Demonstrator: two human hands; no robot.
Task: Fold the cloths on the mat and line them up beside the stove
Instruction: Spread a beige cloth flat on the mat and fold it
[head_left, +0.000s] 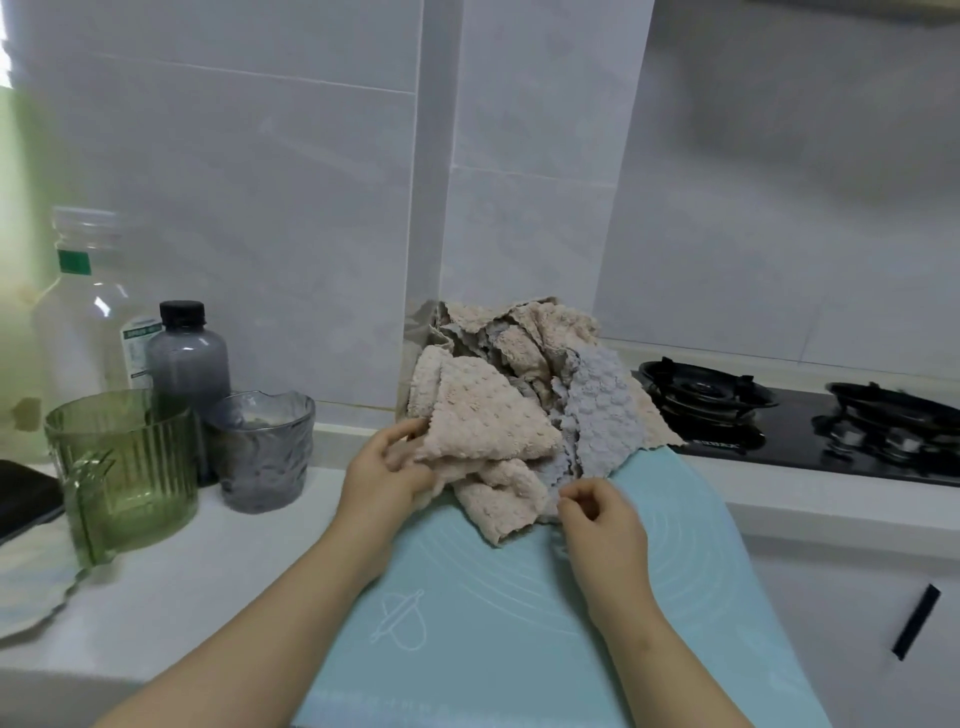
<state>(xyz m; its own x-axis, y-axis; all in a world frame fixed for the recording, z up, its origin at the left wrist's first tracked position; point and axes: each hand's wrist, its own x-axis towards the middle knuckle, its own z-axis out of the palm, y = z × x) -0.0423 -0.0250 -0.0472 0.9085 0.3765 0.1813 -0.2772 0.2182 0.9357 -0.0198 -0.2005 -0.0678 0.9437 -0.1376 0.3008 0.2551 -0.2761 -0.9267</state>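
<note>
A heap of several crumpled cloths (524, 384), beige and grey-blue with a bubbly texture, lies at the far end of a light-blue silicone mat (483, 613) on the white counter. My left hand (387, 475) grips the near edge of a beige cloth (478, 415) on the heap's left side. My right hand (602, 514) pinches the scalloped edge of a grey-blue cloth (597, 410) at the heap's front. The black gas stove (789, 421) sits just right of the heap, and one beige corner overlaps its left edge.
Left of the mat stand a green ribbed pitcher (124, 467), a grey textured glass (262, 452), a dark bottle (189, 358) and a tall clear bottle (85, 306). A scalloped plate (31, 592) lies at the near left. The tiled wall rises behind the heap.
</note>
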